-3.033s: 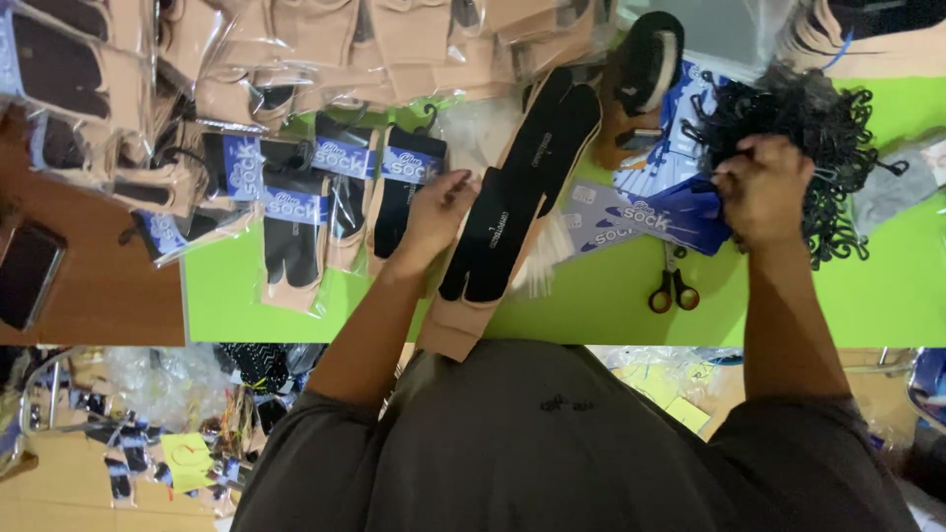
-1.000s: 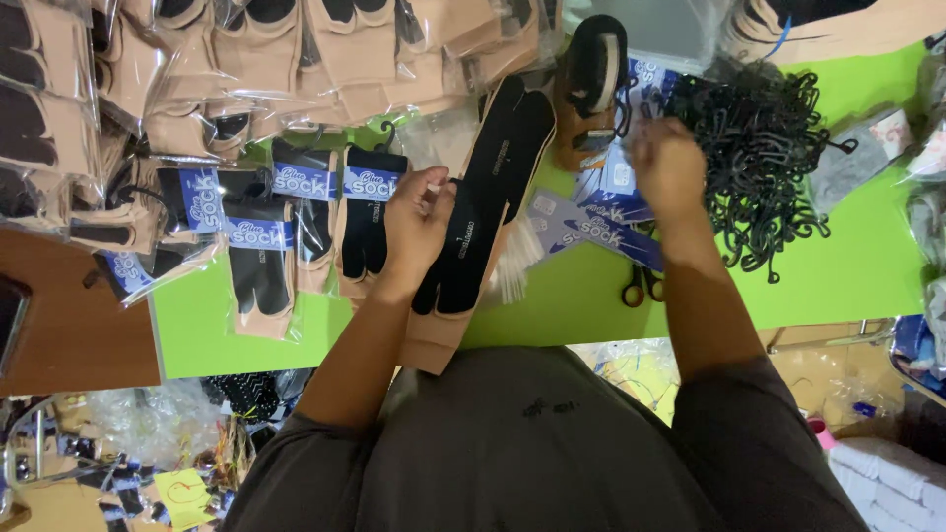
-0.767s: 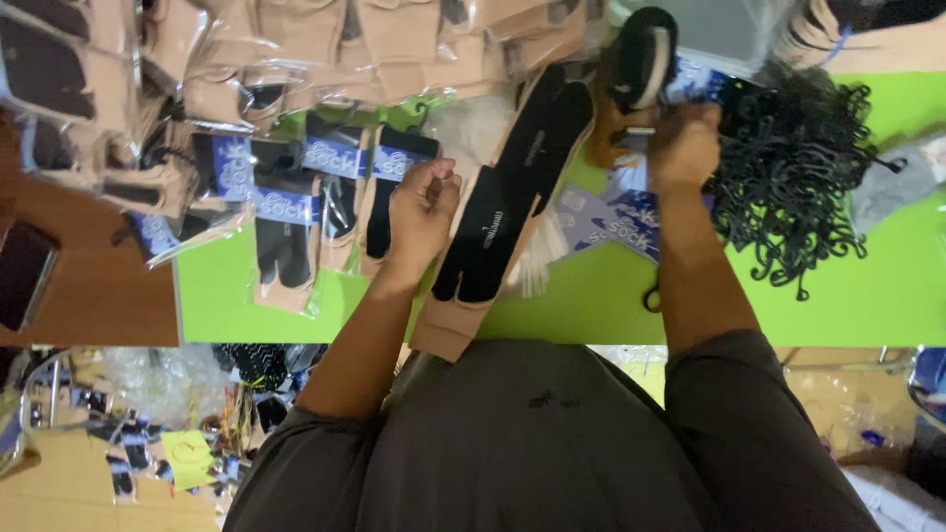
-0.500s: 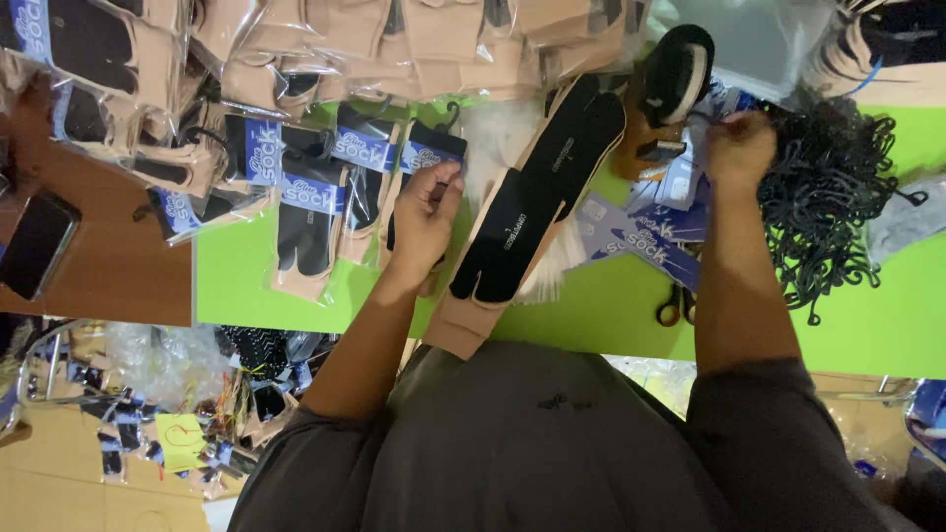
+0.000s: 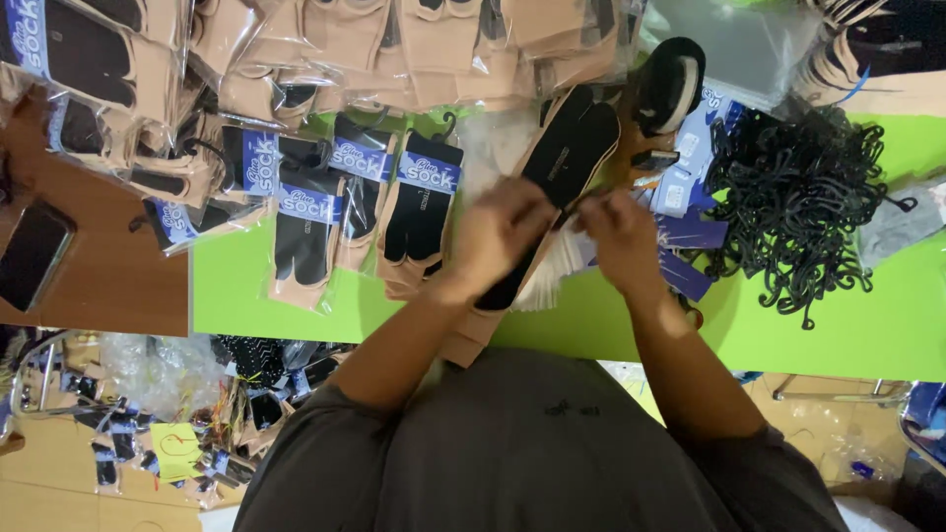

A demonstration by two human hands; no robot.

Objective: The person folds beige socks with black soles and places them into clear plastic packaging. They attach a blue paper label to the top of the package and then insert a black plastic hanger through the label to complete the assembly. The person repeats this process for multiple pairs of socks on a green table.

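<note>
A black sock on a tan card (image 5: 562,167) lies slanted on the green desk (image 5: 611,325). The left hand (image 5: 498,236) grips its middle; the right hand (image 5: 621,236) pinches beside it. Black hooks (image 5: 798,207) lie right of the card.

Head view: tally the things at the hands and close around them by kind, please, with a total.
Black sock on a tan card, held by both hands (left hand, right hand): 1
Packaged socks with blue labels, in the row on the green mat: 4
Heap of black hooks: 1
Phone: 1
Total: 7
</note>
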